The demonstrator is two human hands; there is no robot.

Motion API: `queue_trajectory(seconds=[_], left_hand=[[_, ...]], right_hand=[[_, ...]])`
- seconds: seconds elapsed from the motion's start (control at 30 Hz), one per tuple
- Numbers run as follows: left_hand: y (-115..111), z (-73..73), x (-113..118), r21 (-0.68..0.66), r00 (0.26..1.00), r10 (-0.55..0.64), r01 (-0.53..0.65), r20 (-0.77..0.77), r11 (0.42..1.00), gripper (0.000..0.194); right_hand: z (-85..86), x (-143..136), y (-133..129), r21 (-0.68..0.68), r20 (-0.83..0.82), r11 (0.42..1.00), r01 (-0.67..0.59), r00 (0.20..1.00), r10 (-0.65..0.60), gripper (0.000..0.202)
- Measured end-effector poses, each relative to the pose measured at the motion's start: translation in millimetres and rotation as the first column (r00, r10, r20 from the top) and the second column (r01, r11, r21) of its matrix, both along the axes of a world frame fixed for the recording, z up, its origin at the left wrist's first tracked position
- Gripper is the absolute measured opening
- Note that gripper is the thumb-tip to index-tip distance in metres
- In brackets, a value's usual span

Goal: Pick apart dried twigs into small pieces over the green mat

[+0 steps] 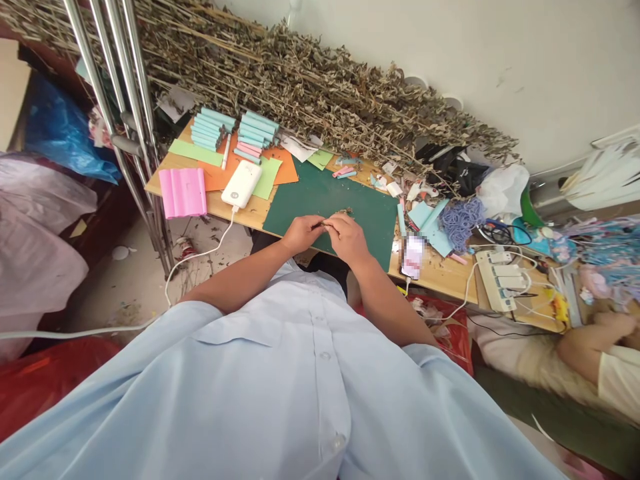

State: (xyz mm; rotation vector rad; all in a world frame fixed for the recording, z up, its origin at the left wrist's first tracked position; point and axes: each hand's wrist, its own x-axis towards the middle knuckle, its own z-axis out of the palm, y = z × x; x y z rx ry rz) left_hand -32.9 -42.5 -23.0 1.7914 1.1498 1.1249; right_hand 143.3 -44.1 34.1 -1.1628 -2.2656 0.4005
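Observation:
Over the front edge of the dark green mat [310, 200], my left hand [303, 233] and my right hand [347, 237] meet, fingers closed in a pinch. What lies between the fingertips is small and dark, too small to make out. Bits of dried leaf [345, 211] show just beyond my right fingers. Left of the mat lie a white power bank [242, 183] and a pink ridged piece [183, 193]. Rolled blue paper tubes [257, 127] are stacked behind them.
Dried plant stems [320, 87] run along the wall behind the table. To the right are a phone [413, 257], purple yarn [461, 223], a power strip [497, 280] and another person's arm [590, 340]. Metal crutches [125, 100] stand at left; a white cable [200, 255] hangs there.

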Motion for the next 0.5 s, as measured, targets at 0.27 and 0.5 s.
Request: queue_trajectory(seconds=[0.27, 0.5], left_hand=[[-1.1, 1.5, -0.6, -0.003, 1.0, -0.023, 0.023, 0.012, 1.0, 0.024], [-0.9, 2.3, -2.3, 0.011, 0.999, -0.047, 0.047, 0.001, 0.999, 0.026]], right_hand=[[5.8, -1.7, 1.6, -0.115, 0.012, 0.992, 0.057, 0.998, -0.056, 0.023], [14.8, -2.9, 4.5, -0.121, 0.076, 0.988, 0.092, 0.994, -0.083, 0.015]])
